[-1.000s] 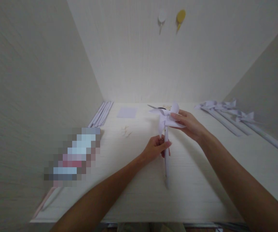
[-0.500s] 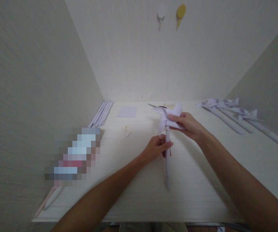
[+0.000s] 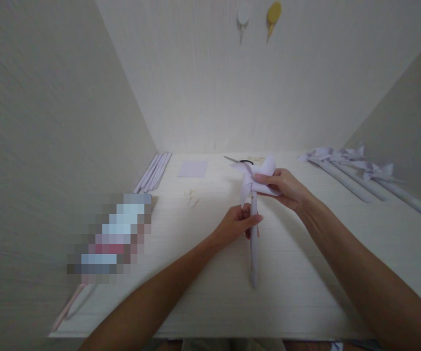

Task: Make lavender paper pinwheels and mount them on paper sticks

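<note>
A white paper pinwheel [image 3: 247,181] is held up over the table, its folded blades at the top of a rolled paper stick [image 3: 254,253]. My left hand [image 3: 239,223] is closed around the upper part of the stick, thumb across its front. A thin reddish thing shows just right of the stick behind my left thumb; I cannot make out what it is. My right hand [image 3: 281,187] pinches the right side of the pinwheel's blades, thumb on top near the centre. Just behind the blades lie scissors [image 3: 240,160], partly hidden.
Several finished pinwheels [image 3: 345,163] lie at the back right of the white table [image 3: 210,302]. Rolled paper sticks [image 3: 154,171], a paper square [image 3: 193,169] and small pale scraps [image 3: 191,198] lie back left. A blurred-out item [image 3: 111,239] rests along the left wall. Two hooks hang on the back wall.
Both hands keep their hold on the pinwheel and its stick, almost unmoved. The view has shifted very slightly, and a bit more of the scissors' dark handle shows.
</note>
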`<state>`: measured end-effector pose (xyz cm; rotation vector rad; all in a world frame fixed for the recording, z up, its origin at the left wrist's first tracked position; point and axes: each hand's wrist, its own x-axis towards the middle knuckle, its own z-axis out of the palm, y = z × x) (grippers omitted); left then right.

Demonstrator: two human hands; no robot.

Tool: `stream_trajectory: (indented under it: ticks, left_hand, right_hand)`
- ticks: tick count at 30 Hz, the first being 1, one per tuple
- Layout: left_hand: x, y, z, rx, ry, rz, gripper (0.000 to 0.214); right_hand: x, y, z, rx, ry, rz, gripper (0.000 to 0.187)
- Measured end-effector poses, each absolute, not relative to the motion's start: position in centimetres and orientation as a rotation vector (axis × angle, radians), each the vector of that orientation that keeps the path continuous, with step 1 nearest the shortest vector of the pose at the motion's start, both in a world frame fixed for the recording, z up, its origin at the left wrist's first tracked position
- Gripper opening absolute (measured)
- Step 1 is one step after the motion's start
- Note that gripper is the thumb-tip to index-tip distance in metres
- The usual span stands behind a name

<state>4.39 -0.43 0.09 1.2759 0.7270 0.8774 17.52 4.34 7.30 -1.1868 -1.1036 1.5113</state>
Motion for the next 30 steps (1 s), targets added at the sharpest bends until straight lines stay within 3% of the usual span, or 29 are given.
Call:
stream_trajectory:
  ticks: [20, 30]
  left_hand:
    - [4.5, 0.0, -0.6, 1.282, 0.727, 0.855, 0.038]
    - [4.4, 0.1, -0.7, 1.214, 0.723, 0.909, 0.036]
  right_hand:
    - [17.7, 4.6, 6.5, -1.22, -1.075, 1.549, 0.025]
    - [18.7, 5.0, 6.3, -1.215, -1.118, 1.472, 0.017]
